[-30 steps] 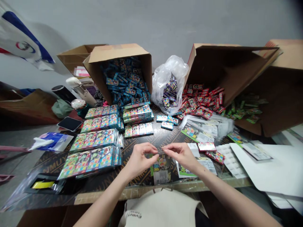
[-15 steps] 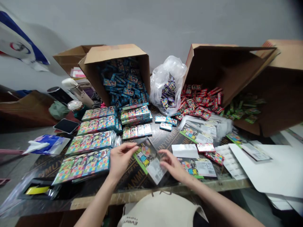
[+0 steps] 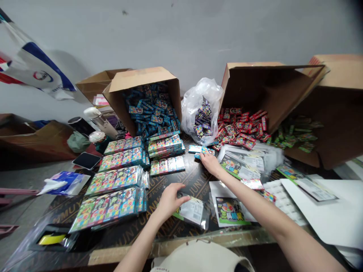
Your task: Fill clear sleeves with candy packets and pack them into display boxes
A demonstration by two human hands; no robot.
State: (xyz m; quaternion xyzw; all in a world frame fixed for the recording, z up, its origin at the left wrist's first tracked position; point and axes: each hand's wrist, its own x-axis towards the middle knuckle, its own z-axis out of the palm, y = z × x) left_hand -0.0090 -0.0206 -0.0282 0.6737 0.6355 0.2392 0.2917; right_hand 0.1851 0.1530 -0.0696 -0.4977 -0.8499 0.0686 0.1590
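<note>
My left hand (image 3: 170, 201) rests on a clear plastic sleeve (image 3: 190, 212) near the table's front edge, its fingers over the sleeve's upper edge. The sleeve holds a printed card with a white barcode label facing up. My right hand (image 3: 210, 163) reaches across the dark plywood tabletop (image 3: 187, 181), its fingertips on small blue multicoloured packets (image 3: 203, 151). Whether it grips one is hidden. A finished-looking printed card (image 3: 230, 210) in plastic lies between my forearms.
Rows of packaged strips (image 3: 113, 181) stand left of my hands. Tipped cardboard boxes spill blue packets (image 3: 153, 109) and red packets (image 3: 238, 130), and a plastic bag (image 3: 200, 113) holds more. White sheets (image 3: 320, 211) lie at right.
My hands have parted. The sleeve no longer rises between them and lies lower under my left hand, while my right hand has moved forward to the small packets.
</note>
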